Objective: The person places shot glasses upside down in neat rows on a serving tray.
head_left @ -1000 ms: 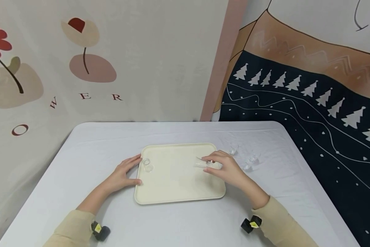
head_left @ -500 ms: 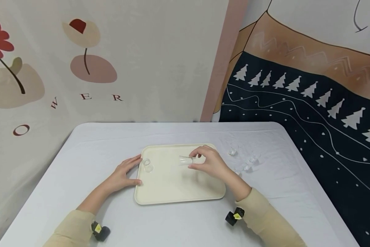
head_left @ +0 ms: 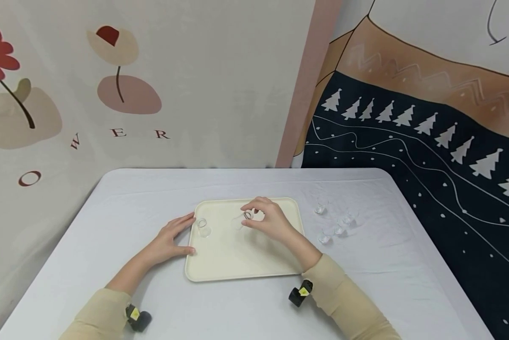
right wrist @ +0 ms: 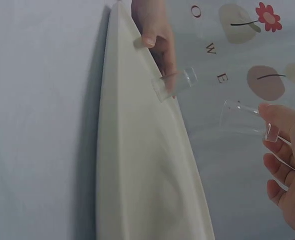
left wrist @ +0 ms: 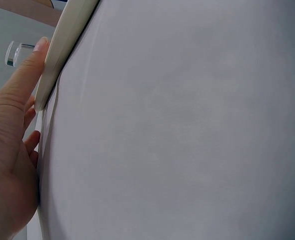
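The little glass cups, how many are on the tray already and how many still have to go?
One cup stands on the tray by the left hand. The right hand holds a second cup above it. About four more cups wait on the table.

tray [head_left: 220, 259] — cream | glasses [head_left: 248, 216] (clear) | tablecloth [head_left: 110, 212] — white

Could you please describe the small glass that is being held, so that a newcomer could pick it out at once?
Find the cream tray on the white table. Above its far middle, the right hand pinches a small clear glass. Unlike the glass standing at the tray's left edge, it is lifted and tilted.
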`<state>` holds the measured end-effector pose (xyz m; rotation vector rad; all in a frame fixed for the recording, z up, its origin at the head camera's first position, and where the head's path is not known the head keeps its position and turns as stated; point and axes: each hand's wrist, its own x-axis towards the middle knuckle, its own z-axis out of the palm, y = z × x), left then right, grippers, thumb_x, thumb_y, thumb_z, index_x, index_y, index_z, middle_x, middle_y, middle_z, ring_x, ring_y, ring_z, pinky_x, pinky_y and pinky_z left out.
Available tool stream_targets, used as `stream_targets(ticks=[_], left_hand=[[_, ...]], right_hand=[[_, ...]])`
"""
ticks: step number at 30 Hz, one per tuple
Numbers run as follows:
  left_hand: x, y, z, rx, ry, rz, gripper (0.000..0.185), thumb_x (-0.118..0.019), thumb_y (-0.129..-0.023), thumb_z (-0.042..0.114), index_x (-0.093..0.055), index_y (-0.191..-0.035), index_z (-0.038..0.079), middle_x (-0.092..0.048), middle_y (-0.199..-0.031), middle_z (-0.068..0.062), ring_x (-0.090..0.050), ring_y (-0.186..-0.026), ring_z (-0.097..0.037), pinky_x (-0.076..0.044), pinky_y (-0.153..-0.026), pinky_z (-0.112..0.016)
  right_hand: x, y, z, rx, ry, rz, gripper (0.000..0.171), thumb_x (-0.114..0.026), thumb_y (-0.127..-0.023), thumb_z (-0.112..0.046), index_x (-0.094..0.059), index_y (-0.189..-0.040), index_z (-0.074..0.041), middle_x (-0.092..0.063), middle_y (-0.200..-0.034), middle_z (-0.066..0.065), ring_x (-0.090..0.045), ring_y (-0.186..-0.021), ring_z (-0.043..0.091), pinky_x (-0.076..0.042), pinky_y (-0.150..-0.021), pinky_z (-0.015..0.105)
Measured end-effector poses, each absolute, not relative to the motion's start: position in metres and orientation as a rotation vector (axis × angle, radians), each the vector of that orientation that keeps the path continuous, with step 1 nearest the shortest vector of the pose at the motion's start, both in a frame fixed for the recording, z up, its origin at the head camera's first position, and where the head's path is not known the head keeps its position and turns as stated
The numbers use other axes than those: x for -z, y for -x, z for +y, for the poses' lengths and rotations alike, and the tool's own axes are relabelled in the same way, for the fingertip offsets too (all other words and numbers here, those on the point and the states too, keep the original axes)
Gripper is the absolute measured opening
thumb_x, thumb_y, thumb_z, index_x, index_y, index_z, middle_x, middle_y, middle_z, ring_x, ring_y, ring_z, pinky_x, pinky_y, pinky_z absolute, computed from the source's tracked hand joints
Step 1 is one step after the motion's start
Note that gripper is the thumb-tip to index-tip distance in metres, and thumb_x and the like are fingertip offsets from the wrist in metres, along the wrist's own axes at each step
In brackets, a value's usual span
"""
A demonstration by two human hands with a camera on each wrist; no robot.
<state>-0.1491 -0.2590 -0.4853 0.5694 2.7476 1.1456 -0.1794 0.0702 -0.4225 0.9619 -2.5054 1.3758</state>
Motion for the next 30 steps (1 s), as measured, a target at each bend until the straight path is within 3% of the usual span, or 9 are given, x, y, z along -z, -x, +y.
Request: stream_targets(ticks=[7,16,30], left_hand=[[0.486,0.15,-0.259,-1.155,-0.575,2.735,0.097,-0.083,-0.069,0.042,-0.038,-0.145,0.004,-0.027,-0.155,-0.012,-0.018,-0.138,-0.042,-0.008,-0.105,-0.07],[0.485,0.15,-0.258,-1.154,-0.56,2.729,0.097,-0.083,-0.069,0.043,-0.039,-0.146,0.005,-0.027,-0.155,-0.009,-0.018,-0.139,-0.041,-0.009,-0.107,-0.068],[0.485,0.149,-0.259,-1.157,-0.593,2.736,0.095,-0.083,-0.071,0.041,-0.038,-0.146,0.004,-0.027,-0.155,-0.011,-0.018,-0.138,-0.043,-0.01,-0.105,-0.07]], right_hand=[[0.432,0.183,0.045,-1.427,-0.889,-2.533,0.032,-0.081,-0.078,-0.012,-0.07,-0.108,-0.008,-0.067,-0.101,-0.001,-0.056,-0.086,0.02,-0.05,-0.069,0.042],[0.447,0.188,0.02,-1.411,-0.906,-2.573,0.031,-0.081,-0.079,-0.015,-0.072,-0.109,-0.011,-0.067,-0.103,-0.002,-0.055,-0.088,0.016,-0.046,-0.073,0.023],[0.46,0.189,0.002,-1.355,-0.888,-2.652,0.032,-0.081,-0.079,-0.017,-0.072,-0.109,-0.013,-0.066,-0.102,-0.005,-0.055,-0.089,0.013,-0.045,-0.074,0.02]])
